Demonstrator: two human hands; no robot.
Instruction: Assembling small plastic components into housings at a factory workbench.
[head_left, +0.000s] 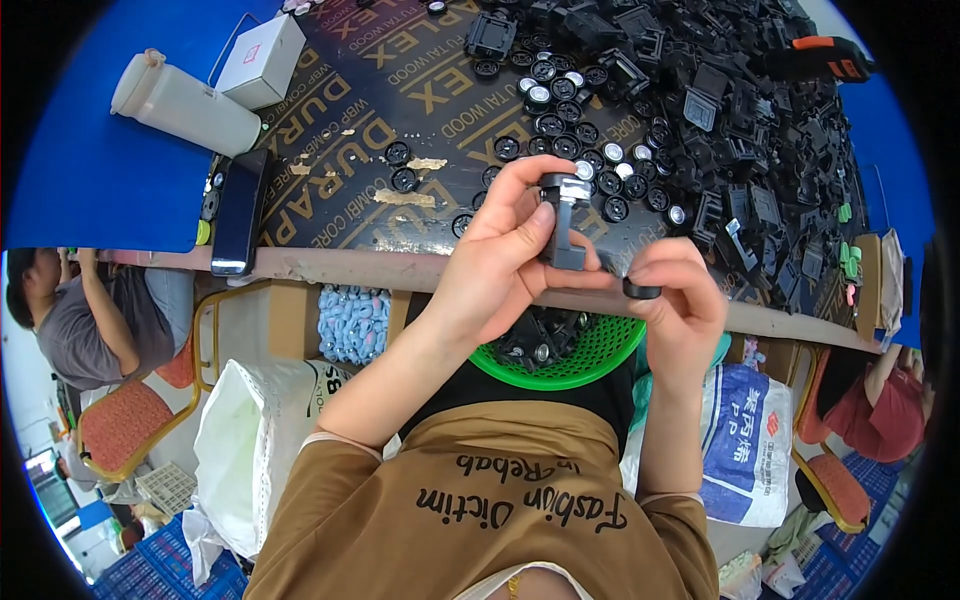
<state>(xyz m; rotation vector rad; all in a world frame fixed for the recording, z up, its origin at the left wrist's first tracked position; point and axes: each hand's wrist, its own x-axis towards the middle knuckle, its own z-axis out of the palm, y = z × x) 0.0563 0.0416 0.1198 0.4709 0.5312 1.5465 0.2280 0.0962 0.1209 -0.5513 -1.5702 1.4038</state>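
My left hand (pixel 500 255) is closed around a black plastic bracket-like part (pixel 564 230), held upright above the table's front edge. A dark round piece with a silvery band sits at its top, under my index finger. Close by on the right, my right hand (pixel 685 295) pinches a small black wheel (pixel 641 290) between thumb and fingers. The wheel is apart from the bracket-like part. Below both hands, at my lap, a green perforated basket (pixel 560 380) contains black parts and some silvery pieces.
Loose black wheels (pixel 550 124) and a heap of black plastic parts (pixel 740 150) cover the table's middle and right. An orange-and-black tool (pixel 820 60) lies at the far right. A phone (pixel 240 215), a white bottle (pixel 185 105) and a white box (pixel 262 60) are left. People sit on both sides.
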